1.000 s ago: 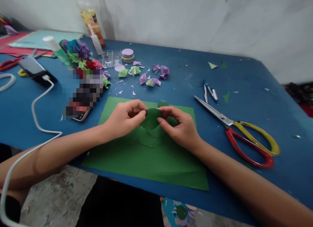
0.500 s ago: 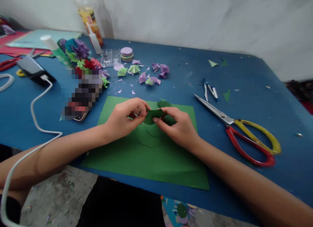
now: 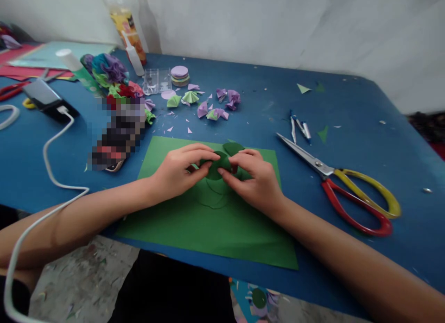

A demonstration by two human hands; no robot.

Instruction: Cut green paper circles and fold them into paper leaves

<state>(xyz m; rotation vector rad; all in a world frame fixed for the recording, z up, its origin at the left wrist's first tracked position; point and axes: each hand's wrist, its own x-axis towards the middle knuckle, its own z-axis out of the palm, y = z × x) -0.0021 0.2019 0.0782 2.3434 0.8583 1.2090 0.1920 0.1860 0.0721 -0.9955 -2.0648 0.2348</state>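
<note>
Between my two hands I hold a dark green paper circle (image 3: 219, 167), just above a green paper sheet (image 3: 212, 230). The thumb and fingers of my left hand (image 3: 182, 167) pinch its left edge. On the opposite edge, my right hand (image 3: 255, 174) grips it between thumb and fingers. More dark green cut paper circles (image 3: 232, 148) lie on the sheet behind and below my hands, partly hidden by them. Right of the sheet, large scissors (image 3: 325, 169) with one red and one yellow handle lie with blades nearly closed.
A compass (image 3: 299, 127) lies beyond the scissors. At the back are folded purple and green paper pieces (image 3: 217, 113), a stack of paper discs (image 3: 180, 75), a small white bottle (image 3: 134, 56) and paper flowers (image 3: 107, 70). A phone (image 3: 120, 133) and white cable (image 3: 48, 161) are at left.
The paper circle, bent and tilted before, now shows its round face more fully. My fingers have shifted along its edges, the right hand's curling in more.
</note>
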